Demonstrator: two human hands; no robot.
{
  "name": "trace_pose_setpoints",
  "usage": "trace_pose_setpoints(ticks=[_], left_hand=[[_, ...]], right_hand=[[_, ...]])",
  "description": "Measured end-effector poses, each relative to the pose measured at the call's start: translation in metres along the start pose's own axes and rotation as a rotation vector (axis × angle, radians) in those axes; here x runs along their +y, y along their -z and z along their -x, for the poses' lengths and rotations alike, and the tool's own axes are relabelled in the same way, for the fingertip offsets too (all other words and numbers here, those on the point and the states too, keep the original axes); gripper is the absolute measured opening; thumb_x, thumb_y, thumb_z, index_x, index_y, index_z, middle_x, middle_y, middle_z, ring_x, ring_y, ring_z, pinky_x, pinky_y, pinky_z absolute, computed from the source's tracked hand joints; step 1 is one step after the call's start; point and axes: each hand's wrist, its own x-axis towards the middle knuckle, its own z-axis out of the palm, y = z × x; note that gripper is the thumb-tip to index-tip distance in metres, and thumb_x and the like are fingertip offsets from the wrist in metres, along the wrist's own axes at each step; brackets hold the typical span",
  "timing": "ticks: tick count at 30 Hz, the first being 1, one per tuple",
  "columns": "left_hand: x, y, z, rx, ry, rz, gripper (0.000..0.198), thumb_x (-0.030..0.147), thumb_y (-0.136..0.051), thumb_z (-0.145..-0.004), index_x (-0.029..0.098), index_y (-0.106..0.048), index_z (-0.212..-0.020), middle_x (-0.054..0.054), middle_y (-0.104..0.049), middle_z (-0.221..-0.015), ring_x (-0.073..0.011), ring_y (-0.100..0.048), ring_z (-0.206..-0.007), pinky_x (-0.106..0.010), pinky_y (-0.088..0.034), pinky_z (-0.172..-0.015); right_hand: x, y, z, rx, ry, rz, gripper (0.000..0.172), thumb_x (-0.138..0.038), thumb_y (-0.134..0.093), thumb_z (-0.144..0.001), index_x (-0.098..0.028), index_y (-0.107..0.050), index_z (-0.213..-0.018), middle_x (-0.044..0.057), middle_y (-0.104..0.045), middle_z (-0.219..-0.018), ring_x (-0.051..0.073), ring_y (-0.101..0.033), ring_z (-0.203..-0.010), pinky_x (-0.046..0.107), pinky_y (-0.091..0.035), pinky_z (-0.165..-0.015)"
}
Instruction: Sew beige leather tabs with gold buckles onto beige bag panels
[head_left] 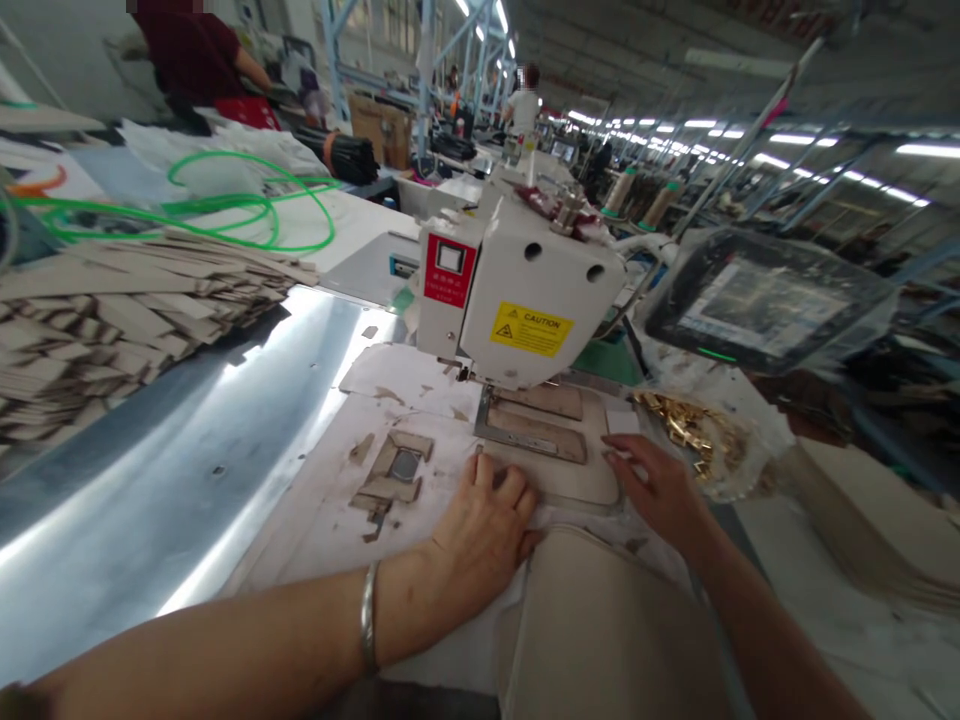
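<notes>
Left hand, fingers loosely bent, and right hand, fingers flat, press the tan template below the sewing machine, grasping nothing; brass fittings at two o'clock.

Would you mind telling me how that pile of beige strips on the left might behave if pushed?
The pile of beige strips is loosely fanned, ends jutting out, so it would probably slide apart rather than move as one. The strips lie flat and straight, so likely thin, light and stiff. The shiny table beneath looks smooth, so they may skid.
</notes>
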Motion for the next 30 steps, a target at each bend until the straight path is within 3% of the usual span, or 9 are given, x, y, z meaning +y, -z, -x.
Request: trace_pose_setpoints(ticks=[4, 7, 12, 16, 22, 26, 30], left_hand=[[0.001, -0.001, -0.001, 0.013, 0.01, -0.023, 0.037, 0.045, -0.052, -0.094, 0.015, -0.061, -0.113, -0.013, -0.058, -0.114, -0.0332, -0.051, -0.106, -0.053, -0.038, -0.095], [0.004, -0.003, 0.0, 0.025, 0.012, -0.029, 0.037, 0.044, -0.052, -0.094, 0.017, -0.06, -0.118, -0.013, -0.058, -0.115, -0.0349, -0.05, -0.108, -0.054, -0.037, -0.095], [0.006, -0.004, 0.002, 0.045, 0.012, -0.039, 0.042, 0.042, -0.047, -0.096, 0.027, -0.052, -0.135, -0.011, -0.056, -0.12, -0.0362, -0.049, -0.111, -0.057, -0.034, -0.098], [0.004, -0.001, 0.001, 0.019, -0.005, -0.045, 0.04, 0.04, -0.045, -0.097, 0.027, -0.053, -0.134, -0.011, -0.057, -0.118, -0.0351, -0.049, -0.108, -0.057, -0.034, -0.097], [0.004, -0.002, 0.001, 0.031, 0.026, -0.033, 0.038, 0.041, -0.048, -0.096, 0.026, -0.055, -0.129, -0.01, -0.057, -0.115, -0.0336, -0.049, -0.107, -0.054, -0.035, -0.097], [0.004, -0.004, 0.0, 0.037, 0.02, -0.031, 0.036, 0.041, -0.046, -0.097, 0.025, -0.056, -0.128, -0.01, -0.057, -0.114, -0.0328, -0.049, -0.107, -0.054, -0.035, -0.097], [0.004, -0.004, 0.0, 0.025, 0.018, -0.042, 0.037, 0.039, -0.047, -0.096, 0.024, -0.055, -0.13, -0.01, -0.057, -0.115, -0.0333, -0.049, -0.108, -0.054, -0.035, -0.098]], right_hand=[[-0.014, 0.001, 0.058, -0.163, 0.075, 0.099, 0.039, -0.032, -0.045, -0.097, -0.018, -0.061, -0.129, 0.013, -0.059, -0.136, 0.027, -0.053, -0.128, 0.046, -0.045, -0.107], [-0.019, -0.004, 0.078, -0.211, 0.072, 0.195, 0.049, -0.031, -0.043, -0.097, -0.019, -0.047, -0.144, 0.01, -0.045, -0.149, 0.026, -0.038, -0.14, 0.048, -0.038, -0.113], [-0.026, -0.005, 0.077, -0.205, 0.123, 0.313, 0.047, -0.032, -0.043, -0.097, -0.025, -0.049, -0.144, 0.008, -0.038, -0.154, 0.028, -0.036, -0.141, 0.049, -0.035, -0.114], [-0.026, -0.005, 0.076, -0.203, 0.107, 0.299, 0.047, -0.033, -0.043, -0.098, -0.025, -0.049, -0.144, 0.009, -0.038, -0.153, 0.029, -0.035, -0.141, 0.05, -0.036, -0.113], [-0.021, -0.012, 0.082, -0.168, 0.038, 0.222, 0.052, -0.037, -0.04, -0.099, -0.015, -0.046, -0.145, 0.013, -0.045, -0.148, 0.028, -0.035, -0.142, 0.053, -0.036, -0.113], [-0.023, -0.011, 0.083, -0.149, 0.006, 0.256, 0.051, -0.039, -0.042, -0.098, -0.017, -0.049, -0.142, 0.013, -0.04, -0.152, 0.03, -0.029, -0.144, 0.055, -0.036, -0.112], [-0.023, -0.008, 0.08, -0.156, 0.048, 0.287, 0.05, -0.037, -0.044, -0.097, -0.018, -0.048, -0.143, 0.012, -0.044, -0.15, 0.028, -0.034, -0.142, 0.052, -0.033, -0.114]])
